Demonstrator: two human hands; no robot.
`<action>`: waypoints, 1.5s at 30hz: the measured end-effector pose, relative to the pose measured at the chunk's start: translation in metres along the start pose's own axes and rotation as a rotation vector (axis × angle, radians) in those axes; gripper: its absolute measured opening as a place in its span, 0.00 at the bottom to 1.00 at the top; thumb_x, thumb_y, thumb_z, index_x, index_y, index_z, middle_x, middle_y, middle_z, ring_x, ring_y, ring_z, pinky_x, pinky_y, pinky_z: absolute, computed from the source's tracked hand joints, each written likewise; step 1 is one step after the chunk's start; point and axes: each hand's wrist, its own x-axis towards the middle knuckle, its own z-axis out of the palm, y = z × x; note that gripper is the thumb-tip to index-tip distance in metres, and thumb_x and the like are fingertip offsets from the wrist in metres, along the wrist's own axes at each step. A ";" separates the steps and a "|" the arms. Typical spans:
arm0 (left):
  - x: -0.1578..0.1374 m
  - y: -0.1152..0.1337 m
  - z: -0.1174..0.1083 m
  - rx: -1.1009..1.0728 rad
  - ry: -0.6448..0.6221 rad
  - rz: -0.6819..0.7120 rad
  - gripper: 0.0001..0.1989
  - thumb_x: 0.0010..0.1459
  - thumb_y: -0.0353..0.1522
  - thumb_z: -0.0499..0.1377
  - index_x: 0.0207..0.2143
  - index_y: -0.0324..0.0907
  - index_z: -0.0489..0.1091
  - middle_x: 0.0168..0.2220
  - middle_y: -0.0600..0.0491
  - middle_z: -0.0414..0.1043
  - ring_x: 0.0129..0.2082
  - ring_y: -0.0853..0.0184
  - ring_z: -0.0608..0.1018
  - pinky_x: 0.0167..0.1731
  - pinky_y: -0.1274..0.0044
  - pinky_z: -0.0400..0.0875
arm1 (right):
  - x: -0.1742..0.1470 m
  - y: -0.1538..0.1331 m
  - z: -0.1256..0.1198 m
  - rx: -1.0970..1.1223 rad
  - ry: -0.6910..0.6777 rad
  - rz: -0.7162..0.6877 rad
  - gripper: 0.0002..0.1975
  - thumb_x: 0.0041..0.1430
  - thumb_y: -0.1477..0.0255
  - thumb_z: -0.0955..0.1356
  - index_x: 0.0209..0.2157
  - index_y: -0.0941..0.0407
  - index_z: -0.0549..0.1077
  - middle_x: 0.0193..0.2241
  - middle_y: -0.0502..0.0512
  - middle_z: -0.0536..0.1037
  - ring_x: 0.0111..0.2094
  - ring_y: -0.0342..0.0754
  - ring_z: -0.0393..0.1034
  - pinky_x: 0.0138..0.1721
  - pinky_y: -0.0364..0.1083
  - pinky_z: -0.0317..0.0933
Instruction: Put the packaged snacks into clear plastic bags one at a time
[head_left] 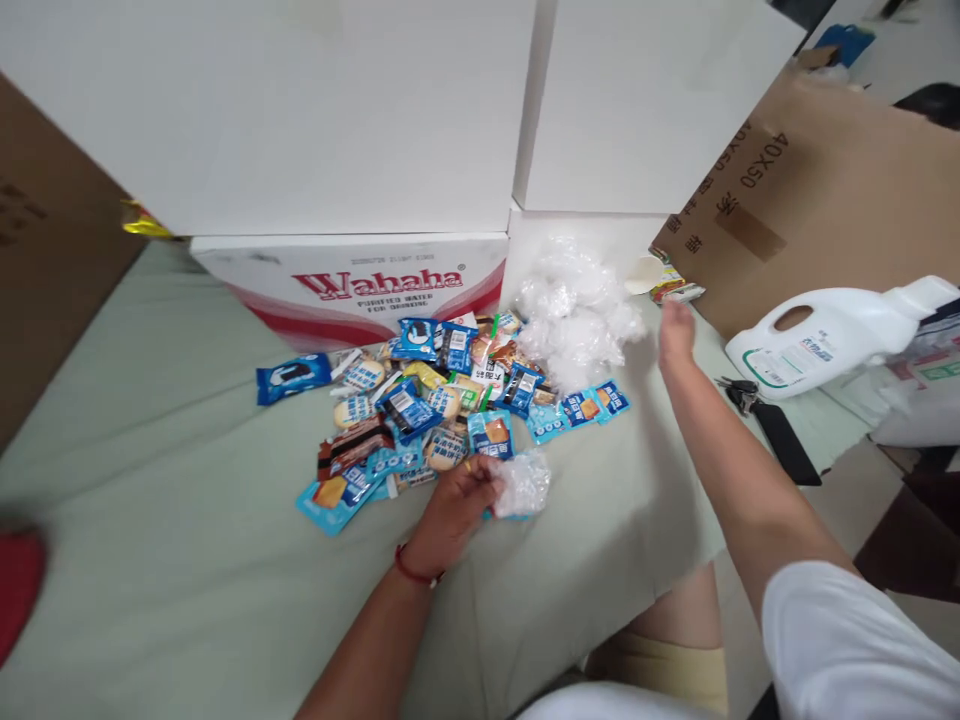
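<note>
My left hand (461, 500), with a red bracelet at the wrist, pinches a small crinkled clear plastic bag (523, 484). A bit of light blue shows under the bag. Just beyond the hand lies a heap of wrapped snacks (446, 400) in blue, brown and cream packets. To the right of the heap rests a pile of crumpled clear plastic bags (574, 310). My right hand (676, 335) reaches past that pile, close to a colourful foil packet (675, 285) and a pale round object (645, 275). Its fingers are foreshortened and blurred, so their grip is unclear.
A Wahaha carton (360, 290) stands behind the snacks, under large white boxes (300, 110). At the right are a brown cardboard box (840, 200), a white jug (825, 335), keys (742, 393) and a black flat object (785, 442). Pale green cloth (187, 560) covers the surface.
</note>
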 end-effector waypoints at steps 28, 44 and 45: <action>-0.006 0.007 0.011 0.041 -0.174 0.121 0.24 0.51 0.49 0.73 0.41 0.40 0.75 0.29 0.54 0.75 0.26 0.71 0.74 0.25 0.79 0.64 | -0.313 -0.077 -0.061 0.588 -0.635 -0.007 0.04 0.59 0.66 0.74 0.35 0.51 0.80 0.35 0.51 0.76 0.36 0.46 0.71 0.36 0.44 0.66; -0.008 0.006 0.020 0.204 -0.183 0.137 0.27 0.51 0.55 0.70 0.31 0.42 0.69 0.24 0.59 0.66 0.22 0.74 0.64 0.23 0.79 0.58 | -0.314 -0.071 -0.070 0.391 -0.635 -0.366 0.06 0.68 0.69 0.68 0.39 0.50 0.79 0.44 0.57 0.79 0.45 0.50 0.76 0.48 0.51 0.71; -0.008 0.005 0.019 0.180 -0.169 0.145 0.26 0.51 0.54 0.71 0.30 0.42 0.68 0.23 0.60 0.65 0.22 0.74 0.64 0.24 0.79 0.59 | -0.313 -0.072 -0.070 0.375 -0.629 -0.377 0.06 0.68 0.68 0.68 0.39 0.50 0.79 0.44 0.57 0.79 0.46 0.50 0.76 0.49 0.51 0.70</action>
